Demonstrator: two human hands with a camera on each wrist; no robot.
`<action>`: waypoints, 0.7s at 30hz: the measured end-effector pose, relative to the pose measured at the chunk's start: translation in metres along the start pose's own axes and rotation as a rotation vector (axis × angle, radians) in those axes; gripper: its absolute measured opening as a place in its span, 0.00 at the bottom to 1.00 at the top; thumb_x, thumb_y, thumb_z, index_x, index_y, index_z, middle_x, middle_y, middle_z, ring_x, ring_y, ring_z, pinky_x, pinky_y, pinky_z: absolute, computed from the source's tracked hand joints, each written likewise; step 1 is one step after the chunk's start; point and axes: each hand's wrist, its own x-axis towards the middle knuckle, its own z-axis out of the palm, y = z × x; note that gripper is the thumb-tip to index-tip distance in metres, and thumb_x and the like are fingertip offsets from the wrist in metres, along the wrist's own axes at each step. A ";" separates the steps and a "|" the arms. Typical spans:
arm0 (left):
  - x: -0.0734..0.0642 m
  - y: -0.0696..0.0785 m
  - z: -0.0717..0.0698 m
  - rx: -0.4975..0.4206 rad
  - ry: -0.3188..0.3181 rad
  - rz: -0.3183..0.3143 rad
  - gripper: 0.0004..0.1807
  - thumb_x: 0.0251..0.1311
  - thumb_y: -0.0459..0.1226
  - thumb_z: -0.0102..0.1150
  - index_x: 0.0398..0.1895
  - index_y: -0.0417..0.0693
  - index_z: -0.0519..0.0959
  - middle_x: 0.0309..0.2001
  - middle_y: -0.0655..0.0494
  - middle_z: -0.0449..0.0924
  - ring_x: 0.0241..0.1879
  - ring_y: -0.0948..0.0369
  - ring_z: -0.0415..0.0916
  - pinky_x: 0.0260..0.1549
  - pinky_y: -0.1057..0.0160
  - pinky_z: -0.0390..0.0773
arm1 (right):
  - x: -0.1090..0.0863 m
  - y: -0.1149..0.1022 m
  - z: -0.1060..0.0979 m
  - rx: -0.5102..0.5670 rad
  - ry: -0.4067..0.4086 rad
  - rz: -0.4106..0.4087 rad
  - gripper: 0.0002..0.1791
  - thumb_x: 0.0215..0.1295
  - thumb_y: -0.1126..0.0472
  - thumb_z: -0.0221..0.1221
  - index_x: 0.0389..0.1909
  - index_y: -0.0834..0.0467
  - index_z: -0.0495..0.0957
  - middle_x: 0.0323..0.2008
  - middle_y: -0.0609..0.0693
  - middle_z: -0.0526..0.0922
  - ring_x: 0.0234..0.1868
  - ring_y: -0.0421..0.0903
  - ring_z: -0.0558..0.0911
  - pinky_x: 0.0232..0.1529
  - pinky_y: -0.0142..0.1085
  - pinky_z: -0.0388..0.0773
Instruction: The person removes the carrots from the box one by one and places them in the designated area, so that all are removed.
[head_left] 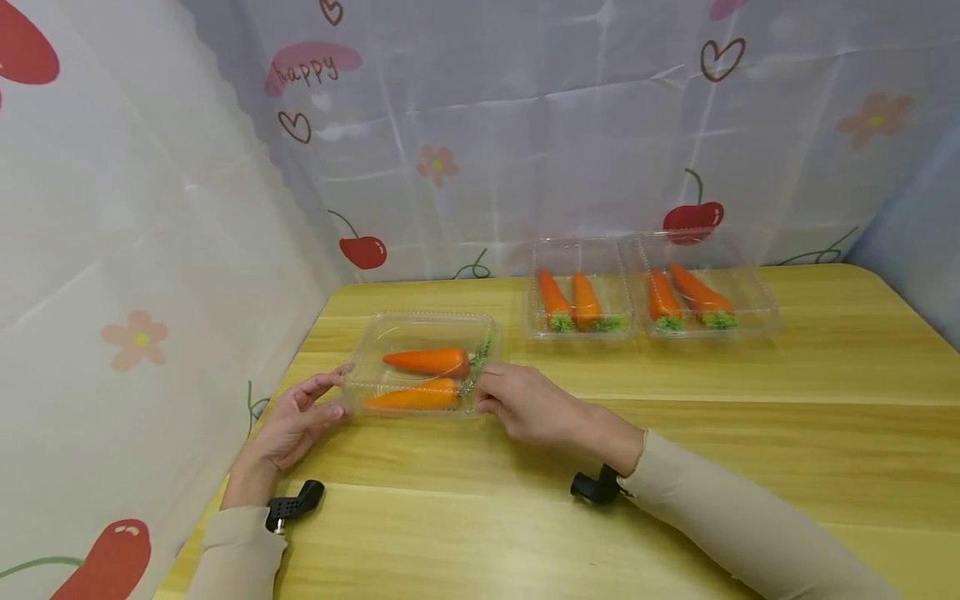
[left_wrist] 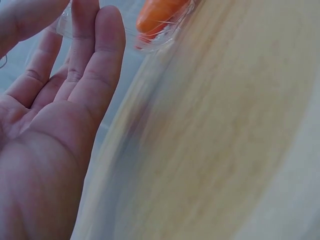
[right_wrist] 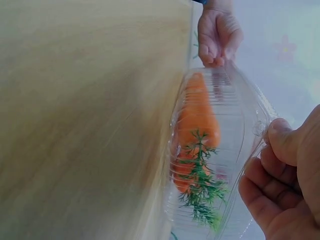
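A clear plastic clamshell box (head_left: 408, 329) with two orange carrots is at the left side of the table, between both hands. One carrot (head_left: 427, 361) lies behind the other carrot (head_left: 416, 395), their green leafy tops (right_wrist: 200, 185) towards the right end. My left hand (head_left: 296, 421) holds the box's left end, thumb on the near side and fingers beyond; its palm (left_wrist: 45, 150) fills the left of the left wrist view. At the right end, my right hand (head_left: 536, 406) pinches the plastic rim between thumb (right_wrist: 283, 142) and curled fingers.
Two more clear boxes stand side by side at the table's back: a left box (head_left: 624, 287) and a right box (head_left: 757, 292), each holding two carrots. Behind them hangs a patterned curtain (head_left: 525, 167); another curtain (head_left: 187, 250) borders the table (head_left: 750, 467) on the left.
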 end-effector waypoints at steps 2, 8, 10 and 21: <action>0.000 0.001 0.001 -0.018 -0.005 -0.003 0.23 0.68 0.16 0.48 0.58 0.44 0.79 0.74 0.63 0.66 0.48 0.61 0.84 0.53 0.63 0.85 | 0.000 -0.001 0.000 0.005 -0.002 0.019 0.06 0.70 0.67 0.63 0.33 0.55 0.79 0.31 0.46 0.79 0.31 0.38 0.75 0.34 0.28 0.78; -0.001 0.003 0.004 -0.036 -0.008 -0.003 0.23 0.68 0.16 0.48 0.59 0.43 0.78 0.73 0.65 0.67 0.46 0.61 0.85 0.52 0.64 0.86 | 0.001 -0.004 -0.002 0.023 -0.015 0.084 0.07 0.71 0.66 0.62 0.32 0.55 0.79 0.31 0.46 0.78 0.30 0.37 0.74 0.34 0.28 0.77; -0.001 0.002 0.004 -0.036 -0.011 0.004 0.23 0.68 0.16 0.48 0.59 0.42 0.78 0.73 0.64 0.67 0.46 0.61 0.85 0.52 0.63 0.86 | 0.001 -0.006 -0.002 0.037 -0.024 0.111 0.07 0.71 0.66 0.63 0.32 0.54 0.79 0.31 0.45 0.78 0.30 0.37 0.74 0.34 0.28 0.77; -0.001 0.001 0.004 0.009 0.017 0.007 0.25 0.68 0.16 0.48 0.60 0.45 0.78 0.74 0.61 0.66 0.49 0.61 0.84 0.50 0.64 0.86 | 0.001 -0.010 -0.003 0.099 -0.039 0.222 0.07 0.70 0.66 0.63 0.31 0.55 0.80 0.31 0.44 0.79 0.31 0.37 0.74 0.35 0.30 0.77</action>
